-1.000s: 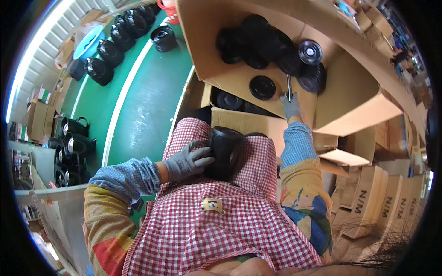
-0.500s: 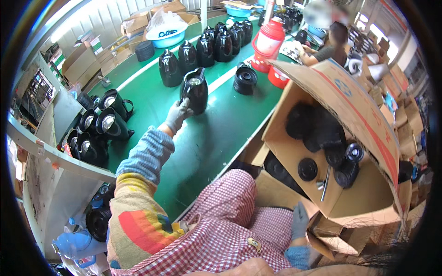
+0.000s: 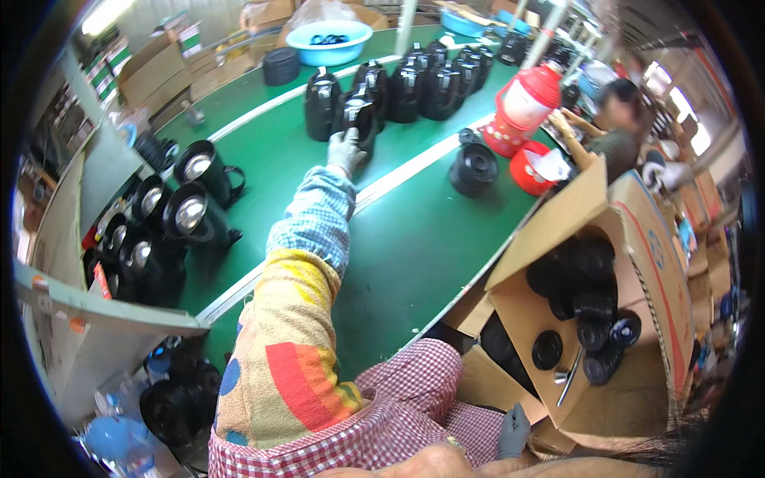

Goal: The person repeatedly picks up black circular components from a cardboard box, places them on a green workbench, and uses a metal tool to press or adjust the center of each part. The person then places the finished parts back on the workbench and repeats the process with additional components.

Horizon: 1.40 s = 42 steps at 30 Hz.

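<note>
My left hand [image 3: 345, 151], in a grey glove, reaches across the green table and is closed on the near side of a glossy black vacuum jug [image 3: 356, 116]. The jug stands upright in front of a group of similar black jugs [image 3: 406, 92]; the glove hides its handle. My right hand [image 3: 514, 434], also grey-gloved, rests low beside my checked apron [image 3: 406, 398], fingers stretched out and holding nothing I can see. Near it is an open cardboard box [image 3: 518, 307] with black round lids [image 3: 547, 349] and a metal rod [image 3: 570, 378] inside.
Black jugs with silvery openings [image 3: 191, 213] lie at the left. A stack of black lids [image 3: 473, 170] stands by a red-and-white container [image 3: 526, 103] and a red bucket [image 3: 532, 166]. Farther back are a blue basin [image 3: 328, 46] and, at right, another person [image 3: 617, 127].
My left hand has carried the jug away from me, toward the grouped jugs. My right hand has shifted slightly lower in the picture, and the whole view has turned.
</note>
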{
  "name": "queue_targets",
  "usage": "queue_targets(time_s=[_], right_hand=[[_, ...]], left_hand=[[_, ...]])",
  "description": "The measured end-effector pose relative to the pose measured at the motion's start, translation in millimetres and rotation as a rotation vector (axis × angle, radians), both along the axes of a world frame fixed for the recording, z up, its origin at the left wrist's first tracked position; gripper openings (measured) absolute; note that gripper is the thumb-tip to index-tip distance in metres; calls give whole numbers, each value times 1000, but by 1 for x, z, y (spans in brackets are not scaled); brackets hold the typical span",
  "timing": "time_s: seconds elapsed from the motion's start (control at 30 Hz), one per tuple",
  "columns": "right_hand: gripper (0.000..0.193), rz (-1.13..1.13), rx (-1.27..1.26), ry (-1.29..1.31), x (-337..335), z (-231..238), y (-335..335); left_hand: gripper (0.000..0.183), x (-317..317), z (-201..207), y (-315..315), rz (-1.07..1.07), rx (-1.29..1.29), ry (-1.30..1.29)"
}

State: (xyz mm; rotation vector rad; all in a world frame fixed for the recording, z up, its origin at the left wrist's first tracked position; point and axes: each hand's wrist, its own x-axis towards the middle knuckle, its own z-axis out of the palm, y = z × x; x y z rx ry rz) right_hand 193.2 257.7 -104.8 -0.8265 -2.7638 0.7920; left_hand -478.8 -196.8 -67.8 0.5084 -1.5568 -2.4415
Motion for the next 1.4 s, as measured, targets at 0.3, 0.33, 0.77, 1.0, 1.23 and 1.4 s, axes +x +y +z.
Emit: queue_targets(time_s=[0.3, 0.33, 0.77, 1.0, 1.23, 1.4], right_hand=[[40, -42, -131, 3, 8, -15, 10], [40, -36, -105, -49, 3, 0, -1], [41, 364, -239, 270, -53, 92, -56], [87, 539, -269, 335, -116, 203, -155], [49, 464, -509, 73, -40, 170, -73], [48, 789, -594, 14, -2, 55, -18]], left_hand=[[53, 247, 104, -165, 332, -1774, 298], [60, 269, 98, -185, 434, -1870, 138], [36, 359, 134, -142, 188, -1813, 474], [29, 473, 182, 61, -406, -1408, 1079], [35, 573, 152, 164, -978, -1295, 1318], [25, 553, 117, 162, -1437, -1081, 1633]])
